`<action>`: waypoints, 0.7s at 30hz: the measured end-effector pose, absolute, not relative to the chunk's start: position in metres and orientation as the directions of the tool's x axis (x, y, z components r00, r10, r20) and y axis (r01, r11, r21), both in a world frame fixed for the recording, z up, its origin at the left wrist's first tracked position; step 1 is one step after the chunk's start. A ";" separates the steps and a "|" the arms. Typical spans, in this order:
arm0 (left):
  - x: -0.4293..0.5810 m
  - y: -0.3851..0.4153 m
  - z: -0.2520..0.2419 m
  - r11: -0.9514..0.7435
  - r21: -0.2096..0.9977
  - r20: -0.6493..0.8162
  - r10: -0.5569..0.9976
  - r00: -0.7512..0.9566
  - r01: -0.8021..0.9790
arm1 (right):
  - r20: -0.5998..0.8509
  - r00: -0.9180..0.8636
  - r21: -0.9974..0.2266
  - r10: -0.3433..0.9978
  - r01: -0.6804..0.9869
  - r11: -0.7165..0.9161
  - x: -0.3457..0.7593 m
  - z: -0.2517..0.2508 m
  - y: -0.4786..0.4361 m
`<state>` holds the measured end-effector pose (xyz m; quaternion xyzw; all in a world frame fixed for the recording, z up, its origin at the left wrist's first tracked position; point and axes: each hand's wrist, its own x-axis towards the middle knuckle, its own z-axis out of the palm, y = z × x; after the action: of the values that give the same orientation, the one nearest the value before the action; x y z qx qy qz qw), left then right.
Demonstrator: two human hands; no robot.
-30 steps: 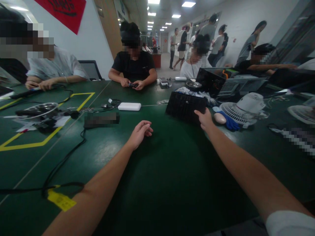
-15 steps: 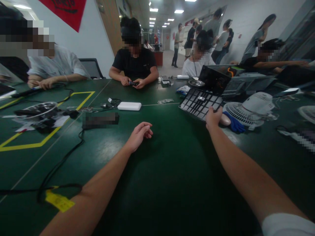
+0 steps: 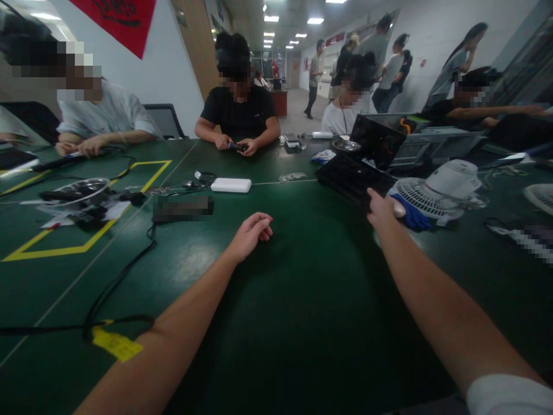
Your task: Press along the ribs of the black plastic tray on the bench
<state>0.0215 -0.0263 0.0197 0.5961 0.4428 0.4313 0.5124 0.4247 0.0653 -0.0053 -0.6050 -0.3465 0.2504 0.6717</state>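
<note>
My right hand [image 3: 380,208] is at the near right edge of a dark flat panel [image 3: 355,176], thumb and fingers closed on its rim. The panel lies low over the table, beside a blue glove [image 3: 412,213] and a pale rounded object [image 3: 398,208]. My left hand [image 3: 253,235] rests over the green table [image 3: 276,305] with its fingers curled together and nothing visible in them. A white power bank [image 3: 231,185] lies beyond my left hand, and a blurred-out dark box [image 3: 184,208] is to its left.
A white fan [image 3: 449,187] stands at the right, with a black open case [image 3: 377,141] behind the panel. At the left are a metal bowl [image 3: 75,192] and cables [image 3: 123,271]; one cable with a yellow tag [image 3: 116,344] meets my left forearm. Several people sit around the table.
The panel has tilted down from showing its light gridded face to showing a dark side, lower at the table. My right hand has stayed at its edge. The view has shifted slightly.
</note>
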 end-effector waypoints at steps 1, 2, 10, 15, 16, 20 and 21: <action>0.022 -0.027 0.020 -0.085 0.992 0.062 0.969 0.239 0.088 | 0.191 0.674 -0.982 0.714 0.127 0.142 0.422 -0.001 0.062; 0.022 -0.027 0.020 -0.087 0.992 0.063 0.969 0.240 0.089 | 0.231 0.708 -0.973 0.667 0.180 0.145 0.420 0.004 0.059; 0.025 -0.027 0.021 -0.095 0.990 0.065 0.965 0.254 0.107 | 0.732 0.463 -0.559 0.500 0.827 0.052 0.417 0.041 0.038; 0.025 -0.027 0.023 -0.113 0.987 0.078 0.959 0.273 0.116 | 0.694 0.072 -0.231 0.717 0.964 0.127 0.425 0.027 0.022; 0.025 -0.028 0.023 -0.115 0.986 0.079 0.958 0.276 0.118 | 0.670 0.019 -0.192 0.742 0.970 0.149 0.427 0.023 0.020; 0.025 -0.028 0.023 -0.122 0.985 0.083 0.954 0.289 0.120 | 0.604 -0.098 -0.088 0.791 0.978 0.188 0.432 0.010 0.018; 0.024 -0.027 0.023 -0.126 0.985 0.086 0.953 0.292 0.121 | 0.602 -0.110 -0.075 0.791 0.978 0.193 0.432 0.009 0.018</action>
<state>0.0245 -0.0275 0.0229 0.6264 0.4283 0.4129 0.5036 0.4321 0.0181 0.0092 -0.6109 -0.7241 -0.1744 0.2683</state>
